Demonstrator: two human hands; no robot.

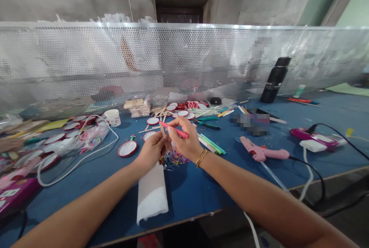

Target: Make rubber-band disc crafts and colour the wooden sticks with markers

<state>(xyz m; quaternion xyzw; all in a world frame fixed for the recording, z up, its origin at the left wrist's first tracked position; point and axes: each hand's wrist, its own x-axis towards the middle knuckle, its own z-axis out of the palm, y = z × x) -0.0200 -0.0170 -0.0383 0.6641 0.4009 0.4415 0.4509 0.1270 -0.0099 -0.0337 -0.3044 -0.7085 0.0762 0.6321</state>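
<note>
Above the middle of the table, my left hand pinches a thin wooden stick held upright. My right hand is closed around a red pen, its front end at the top of the stick. The two hands are close together, and their fingers partly hide the stick. Beneath them lies a tangle of coloured rubber bands. A folded white sheet rests nearer the table edge. To the left is a red-rimmed round disc with a small coloured piece at its top.
A pink glue gun with a cord lies at right, near a magenta power strip. Green-handled pliers, a black bottle and a paper cup stand or lie farther back. A perforated metal screen closes the far side.
</note>
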